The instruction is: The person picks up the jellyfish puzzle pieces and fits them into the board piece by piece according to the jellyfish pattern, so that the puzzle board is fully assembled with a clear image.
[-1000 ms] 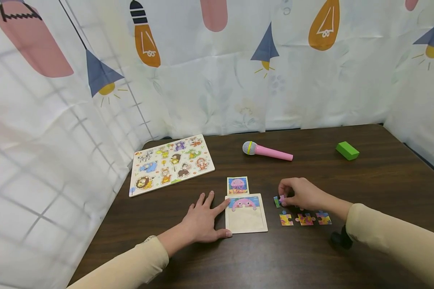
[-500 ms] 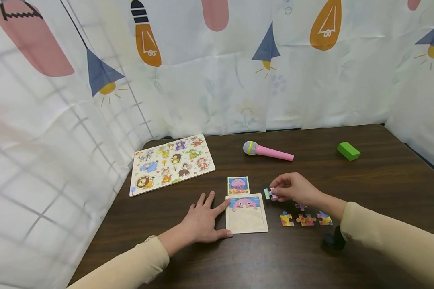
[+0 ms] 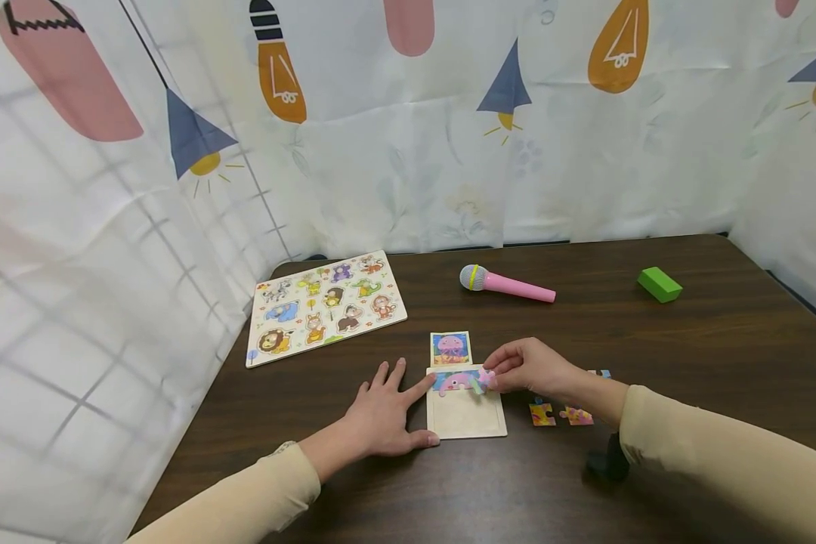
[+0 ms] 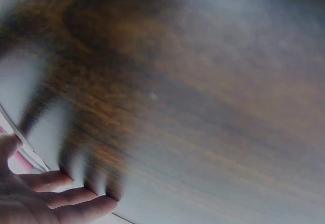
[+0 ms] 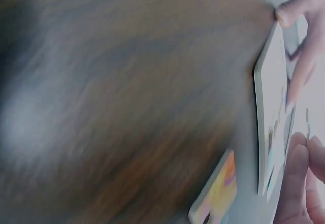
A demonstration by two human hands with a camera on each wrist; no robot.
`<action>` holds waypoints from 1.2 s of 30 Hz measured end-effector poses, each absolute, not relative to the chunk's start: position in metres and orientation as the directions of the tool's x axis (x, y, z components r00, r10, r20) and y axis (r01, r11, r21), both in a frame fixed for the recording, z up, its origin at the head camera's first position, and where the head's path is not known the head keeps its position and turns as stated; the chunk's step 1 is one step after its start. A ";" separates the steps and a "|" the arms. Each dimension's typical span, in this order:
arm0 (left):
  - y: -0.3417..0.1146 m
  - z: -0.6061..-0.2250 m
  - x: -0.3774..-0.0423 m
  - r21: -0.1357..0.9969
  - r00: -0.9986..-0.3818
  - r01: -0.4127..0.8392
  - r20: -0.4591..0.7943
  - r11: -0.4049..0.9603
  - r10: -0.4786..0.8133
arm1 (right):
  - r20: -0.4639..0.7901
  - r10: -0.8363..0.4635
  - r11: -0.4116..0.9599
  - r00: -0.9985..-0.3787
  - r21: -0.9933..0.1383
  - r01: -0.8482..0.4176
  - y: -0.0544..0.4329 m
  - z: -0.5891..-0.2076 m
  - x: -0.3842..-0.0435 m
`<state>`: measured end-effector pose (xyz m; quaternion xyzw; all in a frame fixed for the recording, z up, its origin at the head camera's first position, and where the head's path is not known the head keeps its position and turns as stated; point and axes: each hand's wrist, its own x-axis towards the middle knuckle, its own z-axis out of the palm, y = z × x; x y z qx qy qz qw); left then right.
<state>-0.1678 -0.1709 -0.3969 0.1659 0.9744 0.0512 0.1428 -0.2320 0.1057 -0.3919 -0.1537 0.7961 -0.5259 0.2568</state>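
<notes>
My left hand (image 3: pixel 381 419) lies spread on the table, its fingers straight. Its index finger and thumb touch the left edge of a pale puzzle tray (image 3: pixel 464 420), whose top holds a strip of pink and blue picture. Over the tray's upper right corner, my right hand (image 3: pixel 533 372) pinches a pink and green jigsaw piece (image 3: pixel 478 384), tilted above the picture strip. In the right wrist view that piece shows only as a thin edge between thumb and fingers (image 5: pixel 295 168). A small pink jellyfish picture card (image 3: pixel 450 349) touches the tray's top edge.
Loose jigsaw pieces (image 3: pixel 541 413) lie right of the tray, partly hidden by my right forearm. Behind are a pink toy microphone (image 3: pixel 517 288), a green block (image 3: pixel 659 285) and, at the left, an animal puzzle board (image 3: pixel 326 308). A patterned curtain (image 3: pixel 408 174) hangs behind the table.
My right hand has picked the jigsaw piece up from the loose pieces and carried it left to above the tray's upper right corner. My left hand has stayed in place.
</notes>
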 end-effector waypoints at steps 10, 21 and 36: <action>-0.170 -0.397 -0.169 0.144 -0.903 0.308 -0.268 0.940 0.337 | -0.249 -0.581 0.332 -0.775 -0.942 0.053 0.087 -0.396 -0.226; -0.171 -0.397 -0.169 0.146 -0.904 0.306 -0.266 0.941 0.336 | -0.345 -0.493 0.439 -0.799 -0.891 0.114 0.056 -0.398 -0.222; -0.170 -0.394 -0.167 0.133 -0.906 0.307 -0.262 0.942 0.332 | -0.421 -0.415 0.508 -0.807 -0.843 0.178 0.037 -0.395 -0.217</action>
